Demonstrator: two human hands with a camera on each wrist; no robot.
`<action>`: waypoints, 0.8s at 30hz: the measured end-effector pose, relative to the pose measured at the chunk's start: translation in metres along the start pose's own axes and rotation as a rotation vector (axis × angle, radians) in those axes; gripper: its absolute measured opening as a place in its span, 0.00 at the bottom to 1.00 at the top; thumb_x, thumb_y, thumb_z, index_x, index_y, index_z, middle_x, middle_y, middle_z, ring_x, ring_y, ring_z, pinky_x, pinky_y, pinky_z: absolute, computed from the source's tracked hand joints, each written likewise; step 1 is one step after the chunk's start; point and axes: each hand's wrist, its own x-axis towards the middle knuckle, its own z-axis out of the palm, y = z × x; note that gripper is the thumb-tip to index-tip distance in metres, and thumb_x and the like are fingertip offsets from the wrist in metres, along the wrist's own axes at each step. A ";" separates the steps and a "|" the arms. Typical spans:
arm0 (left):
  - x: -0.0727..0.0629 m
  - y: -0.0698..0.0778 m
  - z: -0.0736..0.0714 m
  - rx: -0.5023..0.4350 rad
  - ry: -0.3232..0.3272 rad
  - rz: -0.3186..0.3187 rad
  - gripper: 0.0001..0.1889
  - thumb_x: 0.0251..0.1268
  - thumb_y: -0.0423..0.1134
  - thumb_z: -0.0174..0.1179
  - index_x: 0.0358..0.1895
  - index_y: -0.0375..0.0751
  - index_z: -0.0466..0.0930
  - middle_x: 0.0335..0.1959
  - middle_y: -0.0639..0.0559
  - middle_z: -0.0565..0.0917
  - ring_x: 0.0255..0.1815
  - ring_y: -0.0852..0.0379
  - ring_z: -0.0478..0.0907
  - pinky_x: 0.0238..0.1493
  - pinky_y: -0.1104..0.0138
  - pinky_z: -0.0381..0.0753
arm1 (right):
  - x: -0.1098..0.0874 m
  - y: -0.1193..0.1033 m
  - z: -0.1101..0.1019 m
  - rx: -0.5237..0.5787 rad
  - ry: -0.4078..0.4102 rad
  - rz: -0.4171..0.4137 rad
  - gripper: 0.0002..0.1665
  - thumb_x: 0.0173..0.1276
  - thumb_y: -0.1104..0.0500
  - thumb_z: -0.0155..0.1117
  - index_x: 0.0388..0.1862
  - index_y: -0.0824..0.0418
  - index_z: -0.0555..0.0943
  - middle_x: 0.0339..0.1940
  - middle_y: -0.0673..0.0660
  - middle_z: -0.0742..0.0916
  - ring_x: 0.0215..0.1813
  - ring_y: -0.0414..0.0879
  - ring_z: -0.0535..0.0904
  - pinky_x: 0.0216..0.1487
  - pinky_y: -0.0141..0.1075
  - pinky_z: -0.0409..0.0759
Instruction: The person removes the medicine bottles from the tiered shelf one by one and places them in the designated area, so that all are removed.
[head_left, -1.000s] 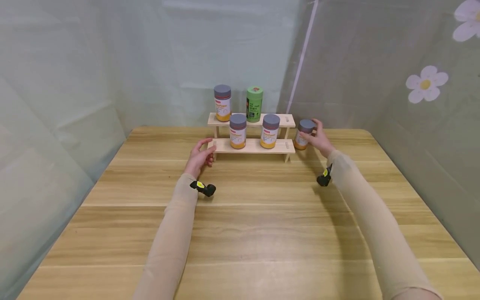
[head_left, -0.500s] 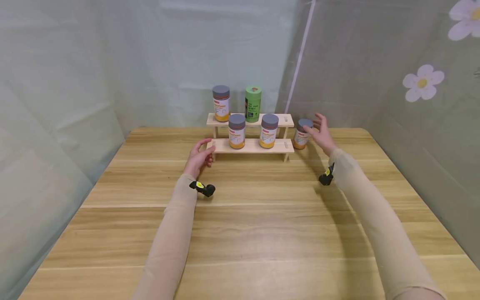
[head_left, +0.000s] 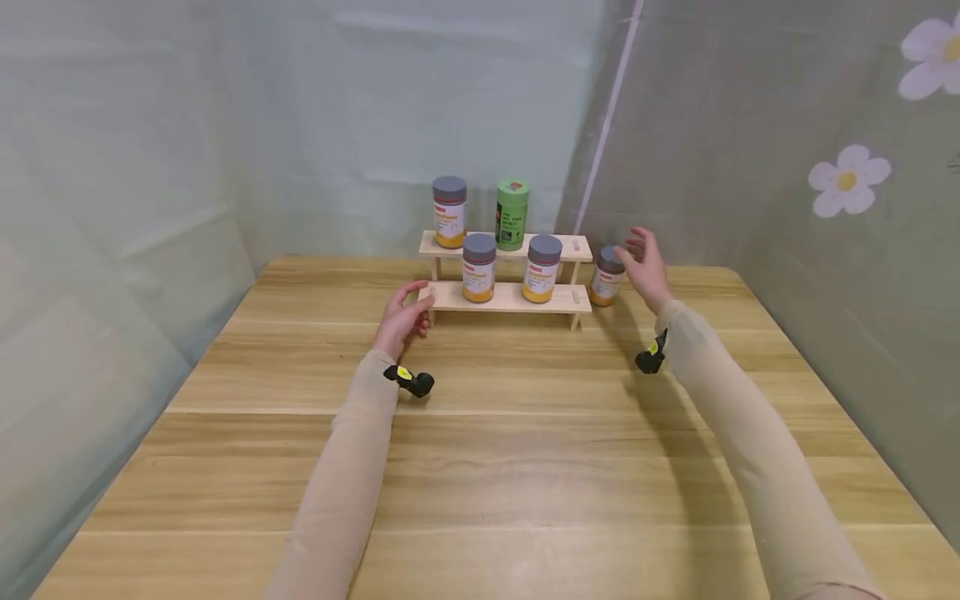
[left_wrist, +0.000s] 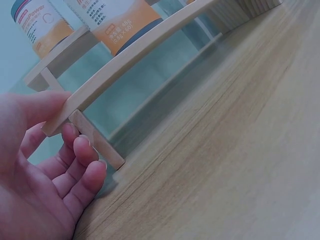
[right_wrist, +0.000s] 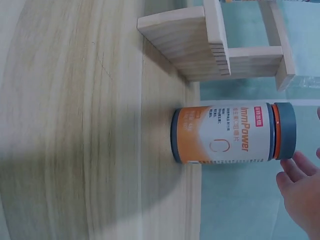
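Note:
A two-tier wooden shelf [head_left: 502, 297] stands at the back of the table. My left hand [head_left: 401, 320] pinches the left end of its lower board, thumb on top and fingers curled beneath, as the left wrist view shows. To the shelf's right, a white-and-orange supplement jar [right_wrist: 225, 134] with a grey lid stands upright on the table. My right hand [head_left: 645, 268] is at its lid with loose fingers, not wrapped round it; fingertips [right_wrist: 286, 180] lie close to the lid's edge, and I cannot tell whether they touch.
Two matching jars, a left one [head_left: 478, 271] and a right one [head_left: 542, 271], stand on the lower board. On the upper board are another such jar [head_left: 449, 215] and a green canister [head_left: 512, 217]. A cloth backdrop [head_left: 360, 125] hangs behind the table [head_left: 480, 467].
My right hand has loosened from the jar beside the shelf and drawn slightly up and right. The jar stays standing there. My left hand keeps its hold on the shelf.

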 end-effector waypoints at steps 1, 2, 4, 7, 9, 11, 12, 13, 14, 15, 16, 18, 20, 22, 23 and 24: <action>-0.002 0.002 0.001 -0.003 -0.002 -0.002 0.26 0.69 0.41 0.59 0.68 0.50 0.66 0.16 0.56 0.72 0.15 0.63 0.68 0.18 0.73 0.71 | 0.000 -0.001 0.000 -0.003 0.002 -0.001 0.37 0.74 0.53 0.54 0.75 0.61 0.53 0.73 0.68 0.66 0.75 0.59 0.61 0.76 0.49 0.58; -0.004 0.004 0.001 -0.004 -0.005 -0.007 0.26 0.69 0.40 0.59 0.68 0.49 0.65 0.16 0.55 0.72 0.15 0.63 0.68 0.18 0.72 0.71 | 0.000 -0.002 0.000 -0.006 0.004 -0.002 0.36 0.74 0.53 0.53 0.75 0.61 0.54 0.72 0.67 0.67 0.75 0.59 0.62 0.76 0.48 0.59; -0.008 0.009 0.002 -0.004 -0.005 -0.016 0.26 0.69 0.39 0.58 0.69 0.49 0.65 0.16 0.54 0.72 0.16 0.62 0.68 0.18 0.71 0.72 | 0.001 -0.005 0.001 -0.009 0.006 -0.002 0.35 0.74 0.53 0.53 0.75 0.61 0.54 0.72 0.67 0.67 0.75 0.58 0.63 0.75 0.48 0.60; -0.014 0.015 0.003 -0.001 0.000 -0.023 0.27 0.69 0.39 0.58 0.70 0.48 0.64 0.16 0.54 0.71 0.16 0.61 0.67 0.19 0.70 0.71 | 0.003 -0.010 0.002 -0.005 0.006 -0.001 0.34 0.74 0.53 0.53 0.74 0.60 0.55 0.72 0.66 0.68 0.74 0.57 0.63 0.75 0.48 0.61; -0.016 0.016 0.003 -0.005 0.012 -0.020 0.26 0.69 0.39 0.58 0.69 0.48 0.65 0.16 0.55 0.70 0.16 0.60 0.65 0.19 0.69 0.70 | 0.004 -0.013 0.003 0.003 0.005 -0.007 0.34 0.74 0.54 0.53 0.74 0.60 0.56 0.72 0.66 0.68 0.74 0.57 0.64 0.74 0.48 0.62; -0.014 0.015 0.003 -0.015 0.025 -0.012 0.26 0.69 0.39 0.59 0.69 0.48 0.66 0.16 0.55 0.70 0.15 0.60 0.65 0.19 0.69 0.68 | 0.006 -0.018 0.004 0.010 0.008 -0.011 0.33 0.74 0.55 0.53 0.74 0.59 0.57 0.71 0.66 0.69 0.74 0.56 0.65 0.74 0.48 0.62; -0.013 0.014 0.003 -0.019 0.032 -0.007 0.26 0.68 0.39 0.59 0.68 0.49 0.67 0.16 0.55 0.70 0.15 0.60 0.64 0.19 0.69 0.68 | 0.006 -0.020 0.005 0.014 0.010 -0.013 0.32 0.74 0.55 0.53 0.73 0.59 0.57 0.71 0.65 0.69 0.73 0.56 0.65 0.74 0.47 0.62; -0.011 0.012 0.002 -0.022 0.040 0.000 0.26 0.68 0.39 0.59 0.68 0.49 0.67 0.16 0.56 0.70 0.15 0.61 0.64 0.18 0.69 0.67 | 0.006 -0.022 0.006 0.016 0.012 -0.013 0.32 0.74 0.55 0.53 0.73 0.58 0.58 0.71 0.65 0.70 0.73 0.55 0.65 0.74 0.47 0.62; -0.009 0.009 0.002 -0.022 0.047 0.010 0.25 0.68 0.40 0.60 0.67 0.50 0.68 0.15 0.56 0.70 0.15 0.61 0.64 0.18 0.70 0.67 | 0.007 -0.024 0.007 0.019 0.015 -0.016 0.32 0.74 0.55 0.53 0.73 0.58 0.58 0.71 0.66 0.70 0.73 0.55 0.65 0.74 0.47 0.62; -0.007 0.007 0.001 -0.020 0.052 0.019 0.25 0.68 0.40 0.60 0.67 0.50 0.68 0.15 0.57 0.70 0.15 0.62 0.64 0.18 0.71 0.67 | 0.007 -0.026 0.008 0.020 0.017 -0.015 0.32 0.74 0.56 0.53 0.73 0.58 0.58 0.71 0.65 0.70 0.73 0.55 0.66 0.74 0.46 0.62; -0.005 0.005 0.000 -0.015 0.057 0.028 0.25 0.68 0.41 0.60 0.67 0.50 0.69 0.15 0.58 0.70 0.14 0.62 0.64 0.17 0.71 0.66 | 0.006 -0.027 0.010 0.024 0.020 -0.016 0.32 0.74 0.56 0.53 0.73 0.58 0.58 0.70 0.65 0.70 0.73 0.55 0.66 0.74 0.46 0.62; -0.003 0.000 0.000 0.009 0.070 0.049 0.24 0.67 0.42 0.61 0.66 0.52 0.70 0.14 0.59 0.68 0.14 0.63 0.63 0.17 0.72 0.66 | 0.006 -0.030 0.013 0.035 0.024 -0.011 0.31 0.74 0.57 0.53 0.73 0.59 0.58 0.70 0.65 0.70 0.72 0.55 0.66 0.74 0.46 0.63; -0.002 -0.003 0.001 0.041 0.081 0.066 0.24 0.67 0.43 0.61 0.65 0.52 0.70 0.13 0.61 0.67 0.14 0.64 0.63 0.17 0.73 0.66 | 0.005 -0.033 0.016 0.039 0.024 0.002 0.32 0.74 0.57 0.53 0.73 0.59 0.58 0.70 0.65 0.71 0.72 0.55 0.66 0.74 0.46 0.63; -0.003 -0.005 0.003 0.065 0.089 0.073 0.23 0.67 0.44 0.61 0.65 0.53 0.71 0.13 0.61 0.67 0.14 0.64 0.62 0.17 0.73 0.66 | 0.004 -0.035 0.019 0.047 0.016 0.018 0.32 0.74 0.57 0.53 0.73 0.59 0.58 0.70 0.64 0.71 0.73 0.55 0.66 0.73 0.47 0.64; -0.003 -0.006 0.004 0.073 0.092 0.074 0.23 0.67 0.44 0.61 0.65 0.53 0.71 0.13 0.61 0.66 0.14 0.64 0.61 0.17 0.72 0.66 | 0.004 -0.037 0.020 0.054 0.011 0.023 0.32 0.74 0.58 0.53 0.73 0.59 0.58 0.70 0.63 0.71 0.73 0.55 0.65 0.74 0.48 0.63; -0.004 -0.006 0.004 0.080 0.093 0.075 0.23 0.67 0.45 0.61 0.65 0.53 0.71 0.14 0.61 0.66 0.14 0.64 0.61 0.17 0.72 0.65 | 0.003 -0.039 0.022 0.058 0.003 0.026 0.32 0.74 0.58 0.53 0.73 0.60 0.57 0.71 0.63 0.71 0.73 0.56 0.65 0.74 0.48 0.63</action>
